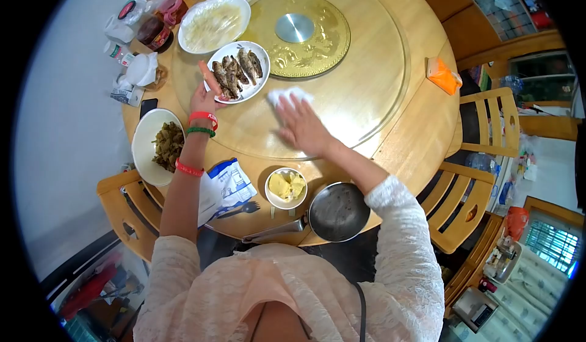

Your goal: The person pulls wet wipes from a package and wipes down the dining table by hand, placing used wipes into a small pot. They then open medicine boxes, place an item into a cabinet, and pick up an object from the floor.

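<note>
My left hand [206, 98] grips the near-left rim of a white plate [255, 84] bearing several small cooked fish [235, 72]. The plate is at the left side of the glass turntable [360, 107]. My right hand [302, 125] is spread over a crumpled white tissue [287, 95], its fingers pressing it against the glass to the right of the plate. A bowl covered with clear film [213, 24] stands just behind the plate.
A white bowl of dark greens [165, 143], a bowl of yellow food [286, 187], a black fork [239, 210] and a pan [339, 212] lie along the near edge. Jars [154, 33] crowd the left; an orange packet [444, 76] sits at right. Chairs [461, 204] surround the table.
</note>
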`<act>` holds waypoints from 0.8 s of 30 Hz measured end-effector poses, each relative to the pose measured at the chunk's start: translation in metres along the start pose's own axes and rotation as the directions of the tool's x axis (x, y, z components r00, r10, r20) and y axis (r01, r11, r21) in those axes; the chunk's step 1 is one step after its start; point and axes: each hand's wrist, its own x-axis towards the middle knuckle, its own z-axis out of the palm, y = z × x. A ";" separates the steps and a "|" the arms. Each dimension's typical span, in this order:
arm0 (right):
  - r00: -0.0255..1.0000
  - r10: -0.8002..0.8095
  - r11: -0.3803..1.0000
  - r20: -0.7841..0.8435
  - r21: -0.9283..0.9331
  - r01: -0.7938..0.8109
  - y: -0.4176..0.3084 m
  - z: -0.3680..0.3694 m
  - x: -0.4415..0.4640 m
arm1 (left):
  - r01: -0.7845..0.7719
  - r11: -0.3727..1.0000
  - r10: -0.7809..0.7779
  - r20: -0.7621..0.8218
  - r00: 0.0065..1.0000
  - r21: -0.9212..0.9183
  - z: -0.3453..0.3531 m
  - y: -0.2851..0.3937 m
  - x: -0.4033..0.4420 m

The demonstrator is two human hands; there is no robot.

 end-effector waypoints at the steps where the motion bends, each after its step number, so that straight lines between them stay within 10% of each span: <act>1: 0.998 -0.051 0.998 0.024 0.031 0.050 0.001 0.001 -0.012 | -0.003 1.000 0.003 0.000 1.000 -0.004 -0.003 -0.004 0.004; 3: 0.991 0.118 0.961 0.062 0.243 -0.130 0.011 -0.058 0.007 | -0.054 0.998 0.057 0.099 0.994 -0.029 -0.014 -0.019 0.014; 7: 0.917 0.321 0.901 -0.236 -0.221 -0.372 0.224 -0.016 0.032 | -0.068 0.997 0.065 0.072 0.995 0.039 -0.011 -0.004 0.001; 10: 0.854 0.491 0.803 -0.170 -0.292 -0.520 0.265 -0.024 0.087 | -0.046 0.982 0.037 0.052 0.998 0.184 -0.012 0.005 -0.011; 15: 0.925 0.013 0.991 -0.379 -0.119 -0.063 0.133 0.031 0.118 | -0.179 0.958 0.166 0.074 0.983 0.226 -0.028 -0.028 0.009; 21: 0.968 -0.103 0.993 0.228 0.071 0.089 -0.003 -0.011 -0.025 | -0.126 0.992 0.124 0.078 0.989 0.029 -0.010 -0.004 -0.004; 24: 0.972 0.119 0.993 0.204 -0.025 -0.116 0.016 -0.038 -0.065 | 0.074 0.995 -0.070 0.060 0.996 -0.065 -0.008 0.006 -0.026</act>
